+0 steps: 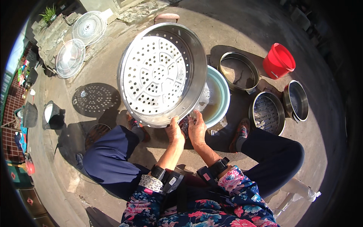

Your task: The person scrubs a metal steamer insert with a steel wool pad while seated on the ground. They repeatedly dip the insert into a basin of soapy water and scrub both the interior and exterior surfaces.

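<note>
Steamer pan (159, 73) left of basin (227, 94), water (214, 104) in basin, bucket (275, 64) farther right, fan grilles (70, 58) far left

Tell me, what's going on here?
Someone in a flowered top is holding up a big metal pan with a perforated bottom, the grip of the left hand at its lower rim. The right hand is close beside; what its grip holds, if anything, is hard to tell. The tilted pan partly hides a pale blue basin of cloudy water. To the right are a red bucket and other round metal pieces.
</note>
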Motion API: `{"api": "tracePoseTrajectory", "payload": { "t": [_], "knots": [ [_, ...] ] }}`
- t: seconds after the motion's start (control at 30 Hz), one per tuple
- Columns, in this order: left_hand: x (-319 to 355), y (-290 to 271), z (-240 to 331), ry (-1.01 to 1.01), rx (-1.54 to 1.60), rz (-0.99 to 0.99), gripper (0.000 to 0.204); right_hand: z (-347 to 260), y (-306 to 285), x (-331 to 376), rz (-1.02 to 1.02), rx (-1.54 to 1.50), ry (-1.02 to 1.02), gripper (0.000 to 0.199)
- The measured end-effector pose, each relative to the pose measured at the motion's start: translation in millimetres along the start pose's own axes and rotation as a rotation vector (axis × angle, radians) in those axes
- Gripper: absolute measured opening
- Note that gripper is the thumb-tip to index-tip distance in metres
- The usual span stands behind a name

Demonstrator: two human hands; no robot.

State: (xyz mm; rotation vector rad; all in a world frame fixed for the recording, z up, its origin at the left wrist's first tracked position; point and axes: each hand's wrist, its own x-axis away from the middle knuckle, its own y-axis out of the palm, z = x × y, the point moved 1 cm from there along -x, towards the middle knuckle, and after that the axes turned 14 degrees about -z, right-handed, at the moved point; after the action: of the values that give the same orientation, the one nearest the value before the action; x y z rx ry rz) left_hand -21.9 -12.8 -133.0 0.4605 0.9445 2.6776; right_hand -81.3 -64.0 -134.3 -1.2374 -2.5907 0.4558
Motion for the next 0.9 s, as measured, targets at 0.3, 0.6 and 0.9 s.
{"api": "tracePoseTrajectory", "payload": {
  "t": [0.3, 0.6, 0.9],
  "knots": [
    [14, 1, 0, -0.150, 0.042, 0.104, 0.043, -6, -6, -39, 0.070, 0.099, 0.100, 0.039],
    [11, 0, -4, -0.135, -0.024, 0.101, 0.050, 5, -4, -20, 0.032, 0.219, 0.033, 0.040],
    [-1, 7, 12, -0.070, 0.084, -0.066, 0.047, 48, -47, -47, -0.255, -0.562, 0.147, 0.027]
  ]
}}
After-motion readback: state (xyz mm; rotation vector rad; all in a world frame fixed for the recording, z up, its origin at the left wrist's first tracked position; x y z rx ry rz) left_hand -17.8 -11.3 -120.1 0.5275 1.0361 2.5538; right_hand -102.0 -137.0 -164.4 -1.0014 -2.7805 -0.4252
